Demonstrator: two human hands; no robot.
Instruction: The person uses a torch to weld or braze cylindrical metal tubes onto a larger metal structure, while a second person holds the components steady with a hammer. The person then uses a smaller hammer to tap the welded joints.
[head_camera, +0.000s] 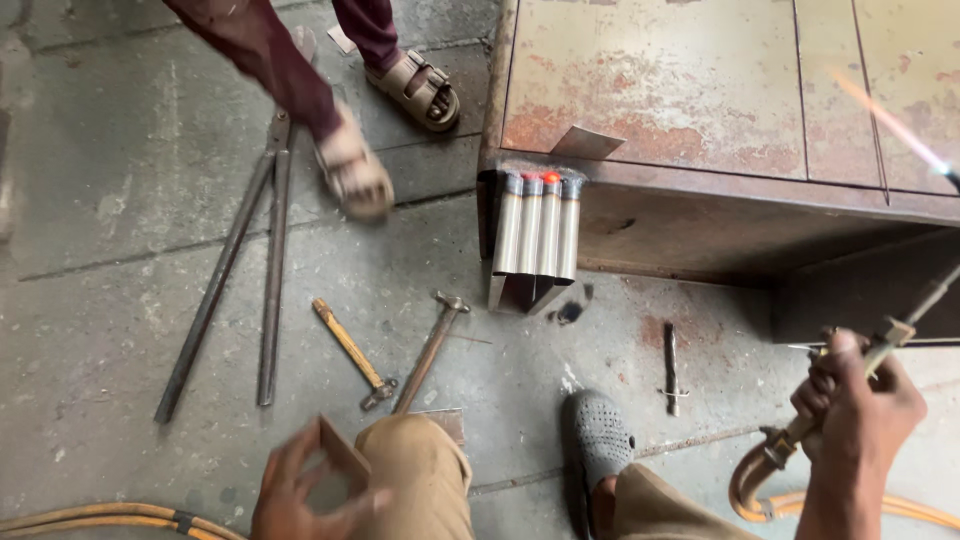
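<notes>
A gas torch (880, 350) is held in the right hand (855, 400), the grip closed around its brass handle; its flame (885, 118) is seen above the rusty metal cabinet (700, 90), which serves as the landmark here. A small flat rusted metal plate (340, 455) is held in the left hand (300, 495), the fingers wrapped about its lower edge; the hand is blurred, so the exact contact cannot be told.

Four metal tubes (538, 225) are shown joined side by side and leaned upright against the front left corner of the cabinet, their upper ends glowing red-orange. A bent sheet piece (585, 142) is seen on the cabinet top, just above the tubes.

On the concrete floor (100, 300), left of the cabinet, long iron tongs (240, 270) are laid out. Nearer the cabinet, below the tubes, two hammers are found: one with a yellow wooden handle (348, 345) and one with a metal handle (430, 350). A small iron tool (672, 368) lies below the cabinet front.

The person's knee (420, 470) and grey perforated shoe (600, 435) are seen in the foreground. Orange hose (100, 518) runs along the lower edge. Another person's sandalled feet (415, 88) are shown left of the cabinet.
</notes>
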